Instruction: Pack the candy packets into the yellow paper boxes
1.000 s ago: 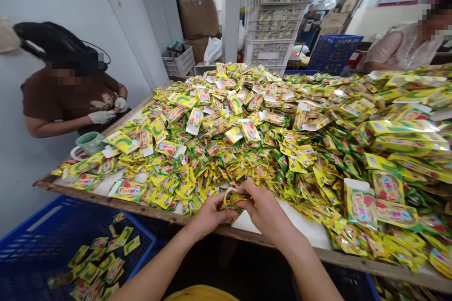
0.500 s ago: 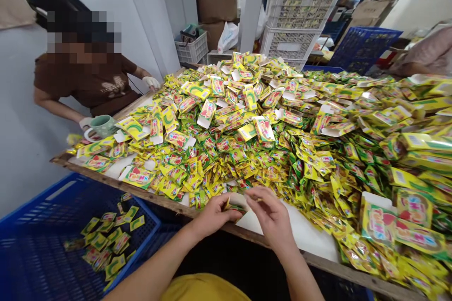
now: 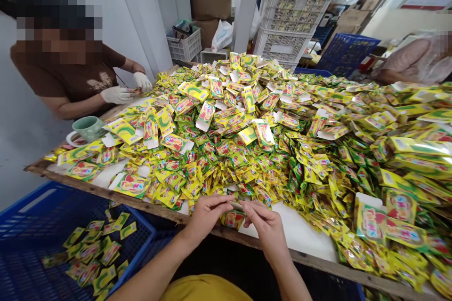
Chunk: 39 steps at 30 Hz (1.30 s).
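Between my two hands, over the table's near edge, is a small yellow-green printed carton [image 3: 233, 219]. My left hand [image 3: 205, 216] pinches it by its upper left, thumb and fingers closed. On the other side, the fingers of my right hand [image 3: 265, 225] are closed at its upper right corner, along the top end. Part of the carton is hidden by my fingers. Just beyond my hands lies a heap of small green and yellow sachets [image 3: 247, 176], with open flat cartons [image 3: 264, 132] scattered on top.
A wooden edge [image 3: 169, 214] borders the table. Below left, a blue crate [image 3: 21, 244] holds several closed cartons [image 3: 90, 249]. At far left a gloved co-worker sits behind a green mug [image 3: 88, 128]. White crates [image 3: 282, 47] are stacked behind; another person is at far right.
The carton's open mouth, visible earlier, now shows as a narrow end between my fingertips. My hands have come closer together. The co-worker's hand has left the mug. The view has turned slightly right.
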Each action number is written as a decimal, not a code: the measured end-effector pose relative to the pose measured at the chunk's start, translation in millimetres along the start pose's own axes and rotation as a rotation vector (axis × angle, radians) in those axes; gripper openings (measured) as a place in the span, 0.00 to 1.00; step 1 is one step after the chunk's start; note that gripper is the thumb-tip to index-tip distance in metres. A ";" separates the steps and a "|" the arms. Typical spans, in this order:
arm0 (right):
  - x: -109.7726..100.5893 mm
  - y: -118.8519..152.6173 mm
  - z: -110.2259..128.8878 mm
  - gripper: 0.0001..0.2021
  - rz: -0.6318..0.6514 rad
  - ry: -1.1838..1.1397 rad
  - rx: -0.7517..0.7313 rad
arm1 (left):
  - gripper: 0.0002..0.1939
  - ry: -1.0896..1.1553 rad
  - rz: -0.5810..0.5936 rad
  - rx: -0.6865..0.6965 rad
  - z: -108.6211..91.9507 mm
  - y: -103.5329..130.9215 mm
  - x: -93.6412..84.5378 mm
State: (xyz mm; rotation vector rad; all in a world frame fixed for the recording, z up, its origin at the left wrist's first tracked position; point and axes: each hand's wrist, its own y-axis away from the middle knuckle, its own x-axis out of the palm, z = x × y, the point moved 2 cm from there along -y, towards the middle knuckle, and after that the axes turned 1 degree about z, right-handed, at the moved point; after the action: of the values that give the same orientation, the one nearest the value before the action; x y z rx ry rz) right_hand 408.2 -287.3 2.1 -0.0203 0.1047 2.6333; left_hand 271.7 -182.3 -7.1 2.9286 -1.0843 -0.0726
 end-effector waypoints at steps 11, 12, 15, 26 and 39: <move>-1.6 -5.3 -3.4 0.05 -0.040 0.079 -0.117 | 0.05 -0.146 0.048 0.332 1.0 -4.8 -0.9; -0.9 -3.3 -0.7 0.04 -0.047 0.131 -0.161 | 0.05 -0.146 0.050 0.376 1.4 -3.9 -3.4; 3.2 6.7 4.0 0.05 -0.059 0.288 -0.289 | 0.06 -0.189 0.100 0.475 6.0 0.7 -10.3; -23.1 5.9 -25.8 0.15 -0.011 0.545 -0.366 | 0.22 -0.585 0.364 0.578 13.9 15.8 -4.3; -101.5 -18.9 -25.1 0.07 -0.074 1.074 -0.204 | 0.15 -0.353 -0.045 0.480 -0.7 24.8 -10.8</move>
State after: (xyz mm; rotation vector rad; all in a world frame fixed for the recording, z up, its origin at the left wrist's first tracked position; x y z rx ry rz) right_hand 506.0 -321.9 -20.8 -1.4483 0.1838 2.2505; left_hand 247.4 -194.1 -5.2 3.4663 -1.2216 -0.3965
